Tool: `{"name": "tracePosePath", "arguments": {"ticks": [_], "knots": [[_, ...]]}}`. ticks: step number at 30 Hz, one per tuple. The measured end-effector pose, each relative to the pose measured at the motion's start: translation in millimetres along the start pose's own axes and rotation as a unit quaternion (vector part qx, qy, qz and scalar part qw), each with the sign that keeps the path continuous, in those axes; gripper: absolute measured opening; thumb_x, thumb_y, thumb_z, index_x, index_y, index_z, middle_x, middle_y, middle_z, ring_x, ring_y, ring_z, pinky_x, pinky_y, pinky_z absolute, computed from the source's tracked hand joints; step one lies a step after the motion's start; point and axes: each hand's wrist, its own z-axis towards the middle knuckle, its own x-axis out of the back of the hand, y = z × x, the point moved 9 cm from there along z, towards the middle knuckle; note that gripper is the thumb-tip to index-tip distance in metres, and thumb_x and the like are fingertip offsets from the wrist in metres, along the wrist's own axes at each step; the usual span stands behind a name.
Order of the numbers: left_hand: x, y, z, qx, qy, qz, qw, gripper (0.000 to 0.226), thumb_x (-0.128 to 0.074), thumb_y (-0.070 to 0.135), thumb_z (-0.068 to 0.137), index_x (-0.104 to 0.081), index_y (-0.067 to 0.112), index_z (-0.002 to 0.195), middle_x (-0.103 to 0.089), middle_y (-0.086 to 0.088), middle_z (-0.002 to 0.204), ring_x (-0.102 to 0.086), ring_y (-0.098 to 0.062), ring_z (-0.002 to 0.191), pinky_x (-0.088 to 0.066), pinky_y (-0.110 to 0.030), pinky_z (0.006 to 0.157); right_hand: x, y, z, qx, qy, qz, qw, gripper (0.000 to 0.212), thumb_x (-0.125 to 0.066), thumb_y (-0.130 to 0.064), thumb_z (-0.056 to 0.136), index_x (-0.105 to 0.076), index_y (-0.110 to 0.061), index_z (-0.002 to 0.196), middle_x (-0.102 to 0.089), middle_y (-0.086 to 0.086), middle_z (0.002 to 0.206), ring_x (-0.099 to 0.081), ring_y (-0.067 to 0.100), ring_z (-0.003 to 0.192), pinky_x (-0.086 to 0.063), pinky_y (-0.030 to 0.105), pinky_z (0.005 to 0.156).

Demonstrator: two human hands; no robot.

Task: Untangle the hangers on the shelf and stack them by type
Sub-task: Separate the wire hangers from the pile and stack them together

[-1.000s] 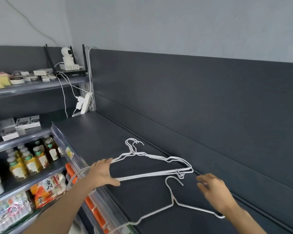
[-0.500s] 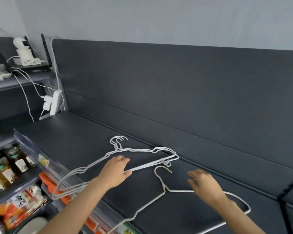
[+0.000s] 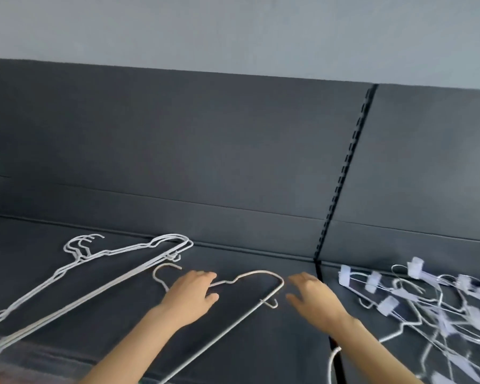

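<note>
Item 1. Single wire hanger (image 3: 257, 273), white, lying flat on the dark shelf top (image 3: 261, 345), mid-frame. Its hook points left, its long bottom bar runs down toward the front edge, and a small notch hook sits near the right shoulder bend.

Item 2. Left hand (image 3: 190, 296), palm down over the neck and left shoulder of the single hanger. The wire emerges between forefinger and thumb. The fingers are loosely bent, and the view does not show whether they pinch the wire or merely rest on it.

Item 3. Right hand (image 3: 312, 297), palm down with fingers spread and straight, holding nothing. Its fingertips are just beside the hanger's right shoulder bend, with a narrow gap showing between them and the wire.

Item 4. Stack of wire hangers (image 3: 117, 261), white and of the same type, nested together with hooks aligned at upper left. It lies to the left of the single hanger, whose hook sits near the stack's right tip.

Item 5. Tangle of clip hangers (image 3: 441, 306), wire with pale clips, heaped at the right and apart from the right hand. It is blurred.

Item 6. Loose white wire loop (image 3: 333, 356) at the front edge, beside the right forearm.

Item 7. Slotted upright strip (image 3: 344, 173) dividing the dark back panel (image 3: 178, 139).
</note>
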Motion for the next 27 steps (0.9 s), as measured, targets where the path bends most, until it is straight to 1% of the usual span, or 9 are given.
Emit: {"name": "tracePosePath", "arguments": {"ticks": [2,5,7,12,16,19,21,24,27], "knots": [[-5.8,33.2,2.9,-0.018,0.001,0.001,1.0,0.043,-0.045,0.032,0.093,-0.042,0.017,0.133,-0.051,0.0,0.133,-0.042,-0.019,0.126,-0.036,-0.034,0.104,10.1,32.2,-21.6,-0.021,0.008,-0.007,1.0,0.044,-0.046,-0.032,0.093,-0.044,-0.012,0.132,-0.05,0.005,0.13,-0.047,0.022,0.122,-0.04,0.032,0.1],[-13.4,91.0,3.8,-0.043,0.002,-0.014,0.999,0.045,-0.046,0.034,0.093,-0.041,0.019,0.135,-0.051,0.002,0.134,-0.043,-0.017,0.126,-0.038,-0.032,0.103,29.0,81.8,-57.7,-0.062,0.025,-0.014,0.998,0.04,-0.047,-0.032,0.093,-0.047,-0.011,0.126,-0.052,0.006,0.125,-0.048,0.023,0.119,-0.041,0.032,0.096],[-19.7,134.4,2.2,-0.071,0.004,-0.015,0.997,0.042,-0.046,0.034,0.092,-0.045,0.016,0.131,-0.053,0.001,0.131,-0.046,-0.018,0.123,-0.039,-0.032,0.101,41.4,112.8,-83.6,-0.078,0.037,-0.008,0.996,0.038,-0.048,-0.031,0.092,-0.049,-0.011,0.124,-0.053,0.006,0.124,-0.05,0.024,0.117,-0.042,0.032,0.096],[-45.0,244.8,-6.5,-0.119,-0.008,-0.013,0.993,0.048,-0.045,0.034,0.094,-0.036,0.019,0.139,-0.049,0.001,0.137,-0.039,-0.018,0.13,-0.036,-0.034,0.105,71.5,194.5,-154.6,-0.114,0.065,0.0,0.991,0.038,-0.048,-0.029,0.091,-0.05,-0.011,0.124,-0.054,0.006,0.124,-0.052,0.025,0.115,-0.042,0.034,0.094],[-66.6,322.3,-13.4,-0.151,-0.021,-0.027,0.988,0.047,-0.046,0.032,0.093,-0.038,0.021,0.138,-0.05,-0.001,0.135,-0.043,-0.021,0.127,-0.039,-0.035,0.101,89.0,255.1,-203.3,-0.147,0.075,0.004,0.986,0.032,-0.048,-0.03,0.091,-0.053,-0.012,0.117,-0.057,0.006,0.116,-0.057,0.025,0.104,-0.044,0.032,0.079],[-82.5,372.7,-16.0,-0.174,-0.032,-0.019,0.984,0.046,-0.047,0.032,0.093,-0.04,0.02,0.136,-0.048,-0.002,0.138,-0.043,-0.022,0.127,-0.04,-0.037,0.101,97.2,294.7,-236.2,-0.177,0.075,0.011,0.981,0.03,-0.049,-0.027,0.091,-0.053,-0.011,0.116,-0.057,0.007,0.113,-0.058,0.025,0.102,-0.045,0.032,0.077],[-91.5,404.7,-15.4,-0.189,-0.042,-0.011,0.981,0.042,-0.047,0.031,0.092,-0.045,0.017,0.131,-0.053,-0.004,0.131,-0.046,-0.023,0.122,-0.042,-0.037,0.098,101.5,318.9,-255.2,-0.195,0.077,0.01,0.978,0.026,-0.05,-0.027,0.09,-0.054,-0.011,0.111,-0.057,0.005,0.112,-0.058,0.024,0.1,-0.042,0.029,0.073],[-100.7,451.3,-12.7,-0.212,-0.053,-0.008,0.976,0.036,-0.048,0.029,0.092,-0.049,0.013,0.123,-0.056,-0.008,0.123,-0.051,-0.027,0.117,-0.042,-0.038,0.092,109.1,352.6,-279.3,-0.225,0.083,0.022,0.971,0.03,-0.051,-0.028,0.09,-0.053,-0.012,0.116,-0.057,0.006,0.113,-0.058,0.024,0.1,-0.046,0.032,0.079],[-110.9,492.6,-7.1,-0.239,-0.056,-0.005,0.969,0.043,-0.047,0.031,0.092,-0.044,0.018,0.133,-0.054,-0.005,0.131,-0.048,-0.023,0.122,-0.041,-0.038,0.1,117.0,382.5,-298.6,-0.252,0.093,0.028,0.963,0.039,-0.049,-0.032,0.092,-0.049,-0.014,0.126,-0.055,0.004,0.12,-0.057,0.022,0.107,-0.047,0.032,0.087]]}}
